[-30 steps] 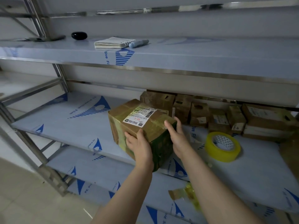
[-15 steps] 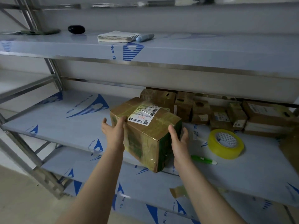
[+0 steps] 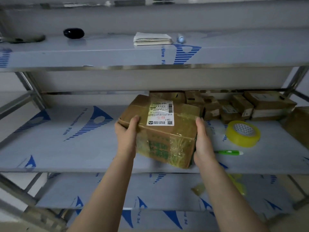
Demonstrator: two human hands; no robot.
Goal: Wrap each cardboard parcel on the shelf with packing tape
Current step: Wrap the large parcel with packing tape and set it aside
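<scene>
Parcel (image 3: 160, 131) is being squared up at the front of the middle shelf (image 3: 66, 148), label up. A second ago it was cocked corner-first. Left hand (image 3: 127, 136) is gripping its left edge, thumb on top. Right hand (image 3: 203, 143) is pressing flat-fingered against the right side. Tape is already glistening on it, so probably being turned for another pass. Tape roll (image 3: 243, 133) is lying idle nearby.

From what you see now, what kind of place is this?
Probably a parcel packing or storage room: steel shelves, a row of labelled cardboard parcels at the back, and a roll of packing tape.
</scene>
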